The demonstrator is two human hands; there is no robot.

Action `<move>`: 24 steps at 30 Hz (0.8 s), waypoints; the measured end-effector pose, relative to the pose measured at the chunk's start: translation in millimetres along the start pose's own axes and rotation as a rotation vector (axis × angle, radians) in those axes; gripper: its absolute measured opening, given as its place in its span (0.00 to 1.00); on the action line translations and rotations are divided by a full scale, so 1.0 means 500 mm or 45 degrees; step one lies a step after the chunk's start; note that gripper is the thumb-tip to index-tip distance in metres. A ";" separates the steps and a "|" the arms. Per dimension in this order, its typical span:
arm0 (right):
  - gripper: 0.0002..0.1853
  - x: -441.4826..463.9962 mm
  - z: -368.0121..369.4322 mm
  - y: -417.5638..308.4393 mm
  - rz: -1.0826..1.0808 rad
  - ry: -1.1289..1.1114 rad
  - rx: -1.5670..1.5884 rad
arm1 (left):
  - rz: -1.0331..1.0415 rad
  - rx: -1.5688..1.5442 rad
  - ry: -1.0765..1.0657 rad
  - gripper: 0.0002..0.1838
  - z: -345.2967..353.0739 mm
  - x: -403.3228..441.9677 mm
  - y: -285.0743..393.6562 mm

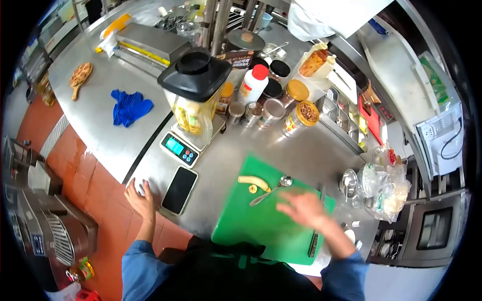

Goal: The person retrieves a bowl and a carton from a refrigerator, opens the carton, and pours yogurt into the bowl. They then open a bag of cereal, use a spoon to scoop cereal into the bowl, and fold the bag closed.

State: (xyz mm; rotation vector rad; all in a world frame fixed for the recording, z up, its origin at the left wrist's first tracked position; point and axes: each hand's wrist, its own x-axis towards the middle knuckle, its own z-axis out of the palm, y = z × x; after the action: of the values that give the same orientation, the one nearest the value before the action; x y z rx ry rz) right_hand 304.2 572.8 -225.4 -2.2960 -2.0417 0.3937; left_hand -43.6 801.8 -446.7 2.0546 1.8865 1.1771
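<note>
Steel counter [211,160] across my view, green board [261,226] at 5 o'clock.
The banana [254,181] lies near the board's 11 o'clock corner, with a cut slice [252,189] and a spoon [263,196] just beside it; over the board, at my 4 o'clock, the right hand [303,206] is blurred, so I cannot tell how wide its grip is or what it holds, while at 8 the left hand [140,199] has a loose, spread grip with nothing in it, near a phone [179,190]; I see a blender jug [193,108] at 11, jars [271,111] at 1, a blue cloth [128,106] at 10, red floor tiles [110,200] at 8 and an oven [437,228] at 4.
</note>
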 end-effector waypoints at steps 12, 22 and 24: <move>0.18 0.825 -0.078 0.138 0.034 0.794 -0.712 | -0.330 -0.216 -0.118 0.18 -0.123 -0.080 0.025; 0.03 0.692 -0.324 0.115 -0.088 1.079 -0.736 | -0.190 -0.404 -0.635 0.07 -0.172 -0.122 0.126; 0.02 0.627 -0.349 0.135 -0.344 1.334 -0.859 | 0.002 -0.608 -0.835 0.06 -0.165 -0.143 0.149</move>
State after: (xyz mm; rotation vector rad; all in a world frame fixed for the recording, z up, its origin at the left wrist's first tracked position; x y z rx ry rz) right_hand 438.6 895.6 -120.3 -1.6963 -1.9029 -1.3738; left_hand -28.0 688.4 -380.2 1.8491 1.1660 0.7186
